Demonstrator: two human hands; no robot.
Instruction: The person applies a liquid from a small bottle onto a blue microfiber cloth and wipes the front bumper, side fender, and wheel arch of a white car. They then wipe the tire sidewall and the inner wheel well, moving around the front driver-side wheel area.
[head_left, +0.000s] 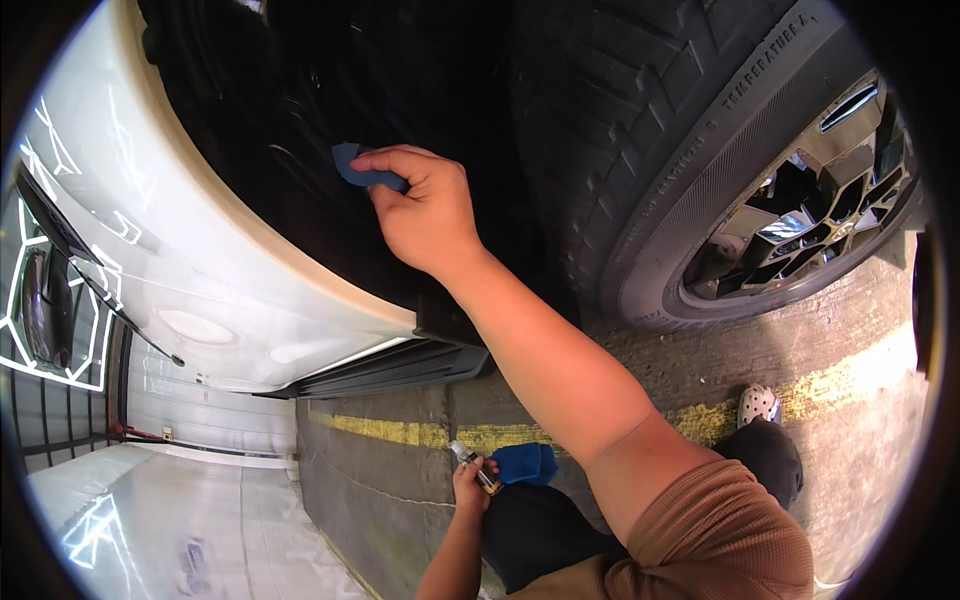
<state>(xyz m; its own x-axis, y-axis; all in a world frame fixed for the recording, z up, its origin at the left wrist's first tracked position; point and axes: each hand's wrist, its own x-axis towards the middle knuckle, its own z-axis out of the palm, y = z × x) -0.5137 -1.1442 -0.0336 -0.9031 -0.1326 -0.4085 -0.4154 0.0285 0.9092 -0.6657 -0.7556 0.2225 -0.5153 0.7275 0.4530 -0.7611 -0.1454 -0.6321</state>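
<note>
My right hand (427, 199) reaches into the dark wheel well and pinches a blue applicator pad (358, 169) between thumb and fingers. The pad is at the black wheel-arch liner (255, 120); whether it presses on the surface is hard to tell in the shadow. Low in the view, my left hand (471, 480) grips a small bottle (480, 471) with a pale top and a dark label, held tilted. Just beside the bottle, a folded blue microfiber cloth (525, 463) lies at my bent knee.
A treaded tire (652, 150) with a chrome-and-black wheel rim (802, 217) stands right of my forearm. The white car fender (217, 247) curves along the left. A black running board (390, 367) sticks out below it. Yellow floor paint (390, 429) crosses the concrete.
</note>
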